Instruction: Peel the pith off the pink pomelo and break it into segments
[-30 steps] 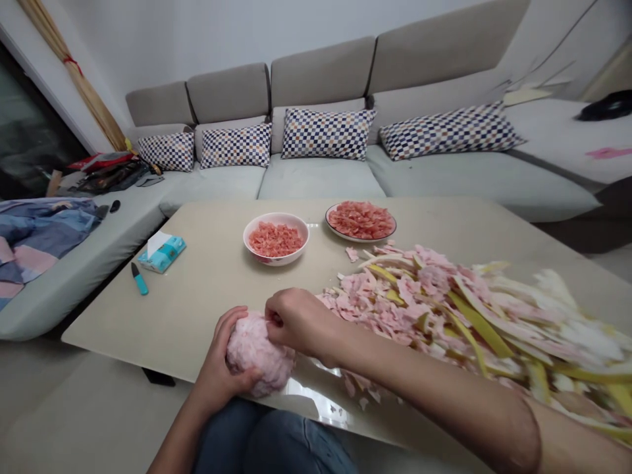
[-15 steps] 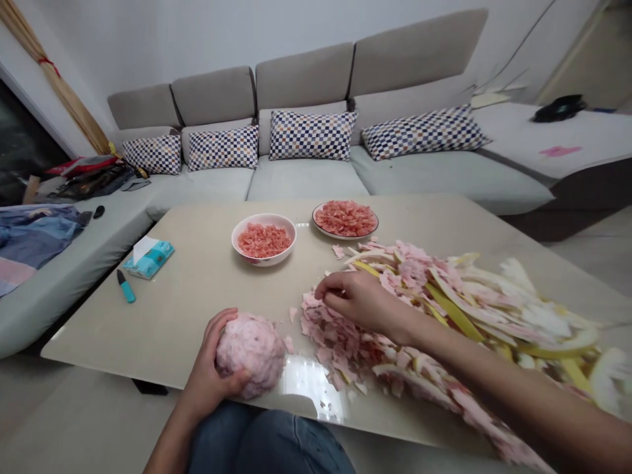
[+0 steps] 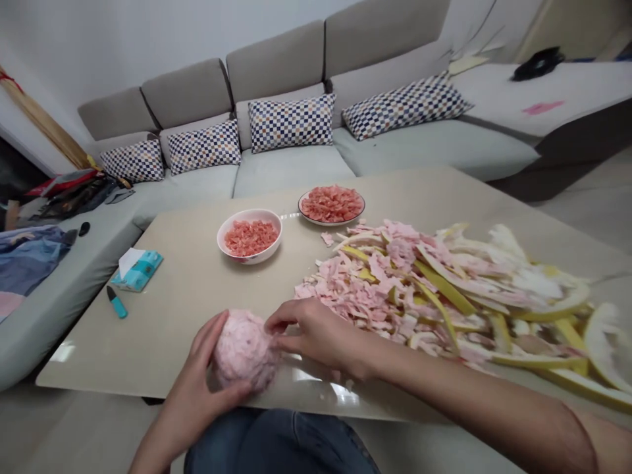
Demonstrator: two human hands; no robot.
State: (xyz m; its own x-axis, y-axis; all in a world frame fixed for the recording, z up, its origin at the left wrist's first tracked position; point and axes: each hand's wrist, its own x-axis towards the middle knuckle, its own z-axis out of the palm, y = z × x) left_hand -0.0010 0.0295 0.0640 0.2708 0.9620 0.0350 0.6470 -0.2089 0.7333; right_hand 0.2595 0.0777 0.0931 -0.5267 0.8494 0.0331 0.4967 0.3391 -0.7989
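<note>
A peeled pomelo [image 3: 245, 352], round and still coated in pale pink pith, rests at the table's near edge. My left hand [image 3: 205, 375] curls around its left side, thumb across the front, and grips it. On the fruit's right side, the thumb and fingertips of my right hand [image 3: 316, 332] pinch at the pith; the exact bit between them is hidden. Just beyond my right hand spreads a heap of torn pink pith [image 3: 345, 289], mixed with long strips of yellow-and-white pomelo rind [image 3: 444, 286].
A white bowl [image 3: 270, 247] and a dark-rimmed plate [image 3: 330, 222] hold pink pomelo flesh at the back of the table [image 3: 178, 329]. To the left lie a blue tissue pack [image 3: 143, 271] and a teal-handled knife [image 3: 117, 304]. A grey sofa [image 3: 291, 164] stands behind.
My right hand has moved left and toward me, from above the pith heap to the pomelo's side. My left hand still holds the fruit. The camera view has shifted slightly.
</note>
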